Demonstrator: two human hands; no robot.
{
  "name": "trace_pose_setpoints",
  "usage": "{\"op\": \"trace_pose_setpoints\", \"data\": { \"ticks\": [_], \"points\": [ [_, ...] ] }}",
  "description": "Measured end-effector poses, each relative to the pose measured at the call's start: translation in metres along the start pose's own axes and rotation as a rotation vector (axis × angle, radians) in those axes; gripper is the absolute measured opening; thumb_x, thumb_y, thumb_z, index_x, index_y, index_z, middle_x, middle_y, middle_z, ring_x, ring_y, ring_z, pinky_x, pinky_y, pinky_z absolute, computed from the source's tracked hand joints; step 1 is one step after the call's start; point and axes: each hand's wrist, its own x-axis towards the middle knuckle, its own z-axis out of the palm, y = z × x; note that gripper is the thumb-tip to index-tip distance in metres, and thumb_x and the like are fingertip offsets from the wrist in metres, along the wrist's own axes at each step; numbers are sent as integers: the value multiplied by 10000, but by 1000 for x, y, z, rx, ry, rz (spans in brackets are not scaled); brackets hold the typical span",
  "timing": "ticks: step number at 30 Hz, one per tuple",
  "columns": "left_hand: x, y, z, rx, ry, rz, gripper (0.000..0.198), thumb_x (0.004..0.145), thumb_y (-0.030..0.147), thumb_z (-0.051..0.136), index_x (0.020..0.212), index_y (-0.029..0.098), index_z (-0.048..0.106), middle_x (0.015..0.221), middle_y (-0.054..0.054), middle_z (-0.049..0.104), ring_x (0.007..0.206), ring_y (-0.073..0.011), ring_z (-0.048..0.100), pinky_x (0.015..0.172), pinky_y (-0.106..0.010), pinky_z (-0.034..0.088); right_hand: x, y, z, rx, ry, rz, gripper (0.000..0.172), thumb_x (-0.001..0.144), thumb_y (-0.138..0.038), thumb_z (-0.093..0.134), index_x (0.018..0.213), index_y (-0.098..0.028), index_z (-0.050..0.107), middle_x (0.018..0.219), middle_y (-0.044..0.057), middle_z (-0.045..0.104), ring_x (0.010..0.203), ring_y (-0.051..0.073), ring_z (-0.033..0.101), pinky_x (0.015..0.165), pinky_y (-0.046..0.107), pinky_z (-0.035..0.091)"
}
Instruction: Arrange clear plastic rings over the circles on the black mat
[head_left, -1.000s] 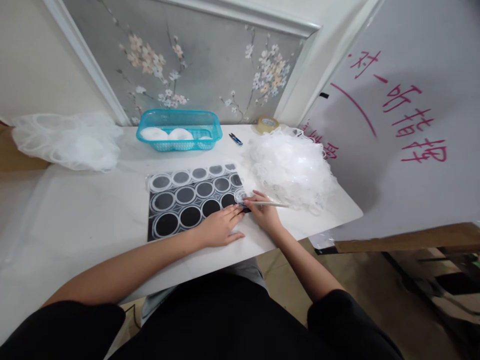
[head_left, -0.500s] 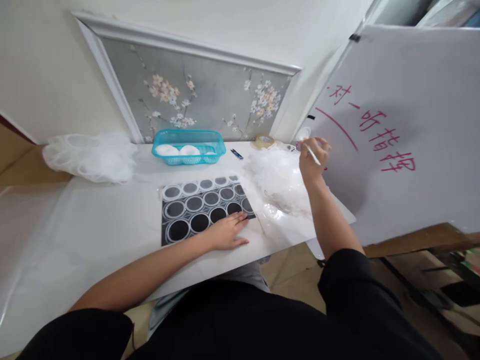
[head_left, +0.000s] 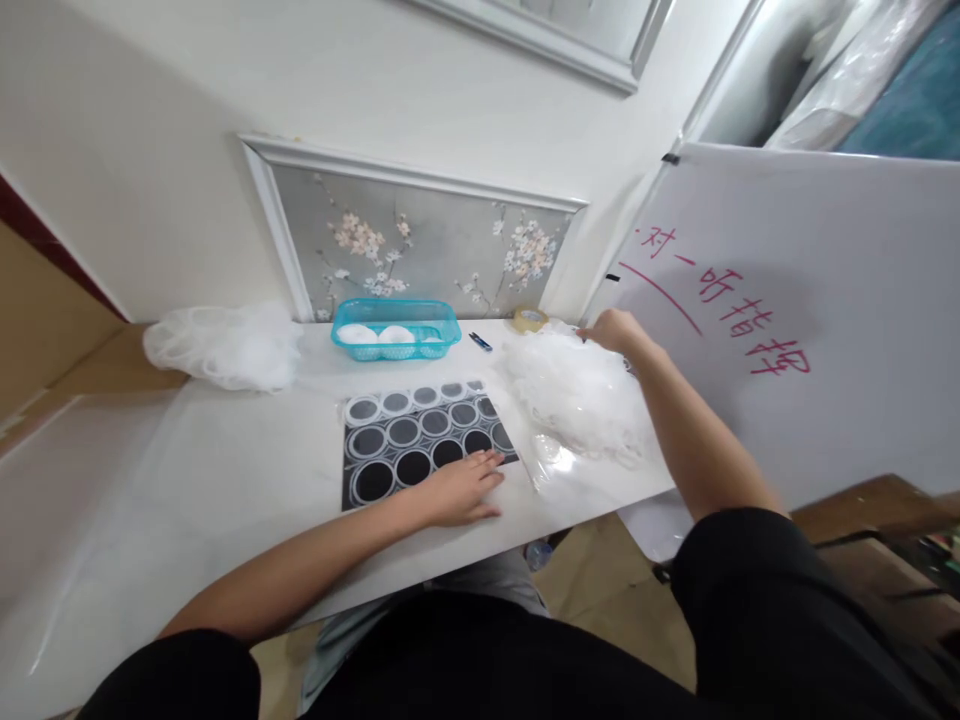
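My left hand (head_left: 466,488) lies with spread fingers on the right front part of a dark sheet (head_left: 412,467) printed with rows of circles. My right hand (head_left: 611,330) reaches to the back edge of a pile of white, fluffy net-like material (head_left: 574,390). Its fingers point left and down; what they hold, if anything, is hidden. A blue plastic basket (head_left: 396,350) with white round pieces stands behind the sheet. Small blue snips (head_left: 481,342) lie between the basket and a roll of tape (head_left: 529,319).
Another bundle of white net material (head_left: 225,345) sits at the table's back left. A whiteboard (head_left: 825,240) with red writing stands on the right. A framed flower panel (head_left: 435,230) is on the wall behind the white table (head_left: 247,470).
My right hand has moved down to the back of the white pile, and the thin white stick seen in it before no longer shows. My left hand stays on the sheet. The view has shifted.
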Motion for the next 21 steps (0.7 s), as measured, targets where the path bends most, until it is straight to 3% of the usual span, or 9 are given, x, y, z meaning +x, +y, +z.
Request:
{"op": "trace_pose_setpoints", "data": {
  "ticks": [3, 5, 7, 9, 11, 14, 17, 21],
  "points": [
    [-22, 8, -16, 11, 5, 17, 552, 885, 463, 538, 1259, 58, 508, 1405, -225, 411, 1316, -308, 391, 1087, -399, 327, -7, -28, -20, 107, 40, 9, 308, 737, -416, 662, 679, -115, 696, 613, 104, 653, 661, 246, 632, 592, 312, 451],
    [-44, 12, -22, 21, -5, -19, 555, 891, 479, 520, 1256, 61, 509, 1392, -222, 431, 1298, -300, 418, 1086, -388, 331, -24, -62, -10, 280, 17, -148, 290, 754, -397, 645, 750, -117, 721, 687, 91, 691, 694, 227, 642, 603, 292, 456],
    [-71, 12, -23, 55, -25, -72, 570, 896, 504, 497, 1260, 65, 508, 1395, -218, 430, 1297, -295, 420, 1090, -380, 325, -50, -107, 17, 416, -49, -298, 228, 775, -359, 622, 826, -167, 733, 796, 50, 725, 732, 186, 651, 626, 258, 467],
    [-96, 7, -21, 113, -39, -137, 571, 903, 523, 470, 1265, 83, 506, 1402, -204, 427, 1299, -293, 419, 1089, -384, 323, -83, -157, 56, 698, -228, -437, 210, 758, -326, 638, 856, -166, 732, 793, 56, 733, 691, 178, 649, 595, 256, 472],
    [-119, -1, -18, 183, -33, -195, 558, 912, 531, 444, 1256, 98, 516, 1388, -192, 450, 1281, -303, 439, 1074, -405, 338, -116, -207, 97, 888, -373, -471, 206, 742, -340, 658, 821, -163, 728, 765, 53, 733, 659, 176, 649, 590, 260, 480],
    [-143, -15, -17, 264, 43, -260, 527, 939, 518, 384, 1205, 96, 555, 1294, -177, 550, 1211, -317, 509, 1031, -429, 384, -155, -261, 144, 1108, -469, -434, 240, 750, -371, 659, 831, -152, 714, 703, 44, 722, 657, 186, 664, 596, 263, 491],
    [-155, -22, -16, 247, 119, -325, 543, 953, 526, 325, 1170, 96, 574, 1217, -166, 607, 1162, -295, 550, 991, -408, 432, -173, -281, 167, 1148, -423, -405, 235, 778, -382, 634, 784, -158, 705, 728, 48, 724, 662, 194, 666, 596, 270, 493],
    [-158, -21, -16, 172, 142, -375, 557, 964, 519, 279, 1151, 94, 586, 1213, -174, 606, 1157, -290, 553, 978, -413, 451, -177, -280, 171, 1142, -375, -394, 200, 805, -367, 618, 781, -190, 707, 794, 51, 727, 711, 210, 670, 643, 303, 509]
  ]
}}
